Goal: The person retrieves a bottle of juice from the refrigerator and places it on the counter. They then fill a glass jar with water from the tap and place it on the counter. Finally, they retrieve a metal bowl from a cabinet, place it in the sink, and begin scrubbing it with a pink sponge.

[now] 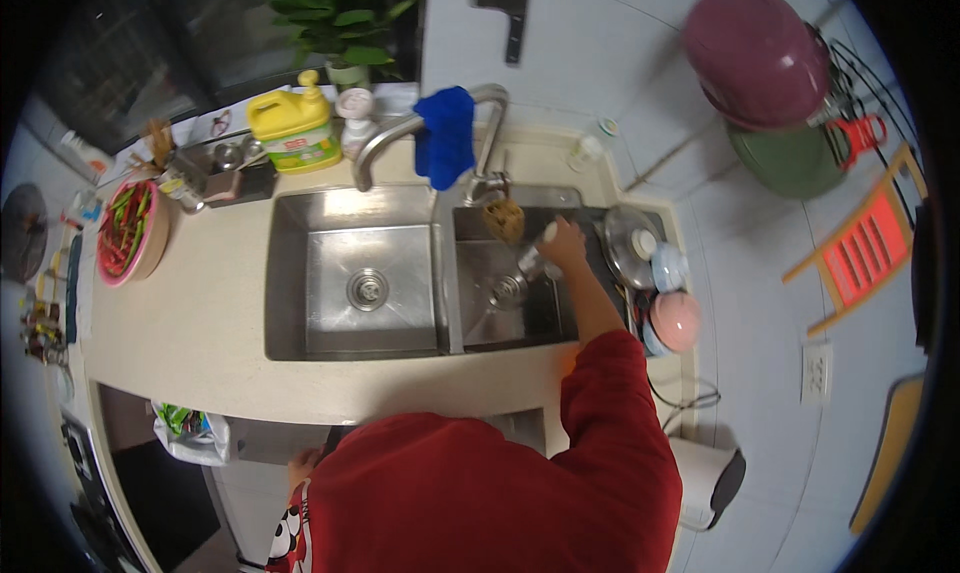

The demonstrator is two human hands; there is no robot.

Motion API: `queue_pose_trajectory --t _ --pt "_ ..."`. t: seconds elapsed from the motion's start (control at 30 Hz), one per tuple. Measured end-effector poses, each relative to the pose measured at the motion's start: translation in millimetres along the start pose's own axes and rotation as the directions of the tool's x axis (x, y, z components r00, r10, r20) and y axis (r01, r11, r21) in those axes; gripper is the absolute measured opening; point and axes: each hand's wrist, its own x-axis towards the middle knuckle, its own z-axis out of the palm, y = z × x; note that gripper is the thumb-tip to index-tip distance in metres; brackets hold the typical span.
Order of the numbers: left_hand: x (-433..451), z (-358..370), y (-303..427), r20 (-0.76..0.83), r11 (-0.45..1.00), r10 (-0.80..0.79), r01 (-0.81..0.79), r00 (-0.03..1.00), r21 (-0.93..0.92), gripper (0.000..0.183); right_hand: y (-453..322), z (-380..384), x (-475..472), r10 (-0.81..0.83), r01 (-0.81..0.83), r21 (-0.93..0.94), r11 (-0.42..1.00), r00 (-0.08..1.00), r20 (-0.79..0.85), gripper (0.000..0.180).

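Observation:
My right hand (564, 244) reaches over the right basin (491, 325) of a double steel sink. It grips a clear, blurred cylindrical container (532, 262) with a round white part near the fingers; whether this is a jar or a cup cannot be told. The container tilts down towards the drain (508, 291). A tan loofah-like scrubber (503, 220) hangs below the tap's base, left of that hand. My left hand (302, 464) is low, below the counter's front edge, mostly hidden by my red top. A dark object lies close to it, and its grip is unclear.
The curved tap (388, 139) carries a blue cloth (445, 138). Left of the left basin (367, 243) stand a yellow detergent bottle (294, 134) and a bowl of peppers (129, 232). A glass lid (628, 247) and a pink bowl (675, 321) crowd the right side.

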Motion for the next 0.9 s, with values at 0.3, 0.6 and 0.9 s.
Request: queue_pose_trajectory --t 0.3,0.6,0.9 --pt "-30 -12 63 0.071 0.972 -0.081 0.063 0.994 0.226 0.03 -26 30 -14 0.034 -0.033 0.071 0.997 0.999 -0.008 0.08" --pt "-34 -22 150 0.04 0.985 0.123 -0.126 0.992 0.113 0.023 14 -29 -59 -0.121 0.107 0.137 0.985 0.988 0.094 0.071" --pt "-61 -53 335 -0.062 0.575 0.814 -0.785 0.578 0.23 0.034 -102 -166 -196 -0.356 -0.167 0.919 0.357 0.885 0.299 0.067"
